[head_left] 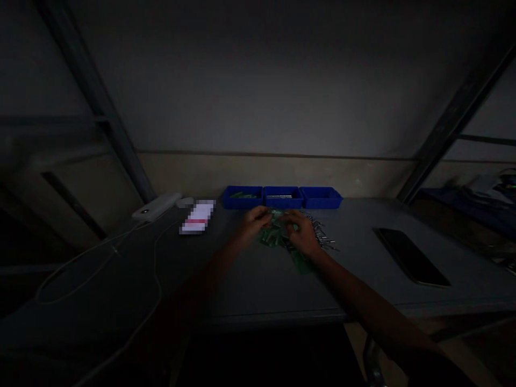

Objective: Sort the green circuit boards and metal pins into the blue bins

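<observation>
In the dim head view, my left hand (253, 223) has its fingers closed on the near-left edge of a thin, see-through greenish piece (276, 214) that looks like a small plastic bag. My right hand (300, 230) is curled with its fingertips pinched at the other side of that piece. Below both hands lie several green see-through pieces (271, 237), with another (301, 263) under my right wrist. A loose heap of thin metal pins (324, 242) spreads to the right of my right hand. Darkness hides fine detail between the fingers.
Three blue bins stand in a row behind my hands: the left bin (243, 205) holds green pieces, the middle bin (283, 204) metal pins, and a right bin (321, 204). A lit phone (197, 217), white device (157, 207) and cable (157, 269) lie left; a dark phone (411, 257) lies right.
</observation>
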The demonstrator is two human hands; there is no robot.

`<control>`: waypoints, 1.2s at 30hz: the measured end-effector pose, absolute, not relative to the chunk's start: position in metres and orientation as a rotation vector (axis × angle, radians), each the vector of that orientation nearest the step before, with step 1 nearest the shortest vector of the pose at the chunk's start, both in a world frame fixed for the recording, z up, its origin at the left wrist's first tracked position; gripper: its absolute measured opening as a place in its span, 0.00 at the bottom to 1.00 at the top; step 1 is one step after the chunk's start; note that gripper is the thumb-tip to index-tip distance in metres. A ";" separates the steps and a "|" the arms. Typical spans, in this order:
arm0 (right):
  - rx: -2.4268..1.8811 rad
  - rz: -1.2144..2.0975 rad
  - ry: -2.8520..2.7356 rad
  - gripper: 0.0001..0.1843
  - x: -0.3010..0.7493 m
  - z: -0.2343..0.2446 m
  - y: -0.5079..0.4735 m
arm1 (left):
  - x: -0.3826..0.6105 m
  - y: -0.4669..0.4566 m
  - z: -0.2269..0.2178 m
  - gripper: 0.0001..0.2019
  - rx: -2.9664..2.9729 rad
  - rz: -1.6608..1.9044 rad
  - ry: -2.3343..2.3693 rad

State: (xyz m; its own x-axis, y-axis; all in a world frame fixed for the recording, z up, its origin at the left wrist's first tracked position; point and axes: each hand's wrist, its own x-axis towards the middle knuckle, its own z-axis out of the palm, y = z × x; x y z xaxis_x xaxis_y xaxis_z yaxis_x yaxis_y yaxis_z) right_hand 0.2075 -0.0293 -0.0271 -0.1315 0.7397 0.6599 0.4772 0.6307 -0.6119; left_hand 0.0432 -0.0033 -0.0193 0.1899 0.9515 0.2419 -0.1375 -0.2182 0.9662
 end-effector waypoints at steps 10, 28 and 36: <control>-1.005 0.739 -1.646 0.16 0.204 -0.028 -0.028 | 0.045 -0.005 -0.019 0.09 1.919 1.433 0.942; -0.957 0.176 -1.937 0.27 0.205 -0.026 -0.033 | 0.043 -0.015 -0.010 0.13 1.184 1.003 0.890; -0.967 0.174 -1.723 0.16 0.207 -0.020 -0.032 | 0.036 -0.010 -0.003 0.13 1.236 1.147 0.928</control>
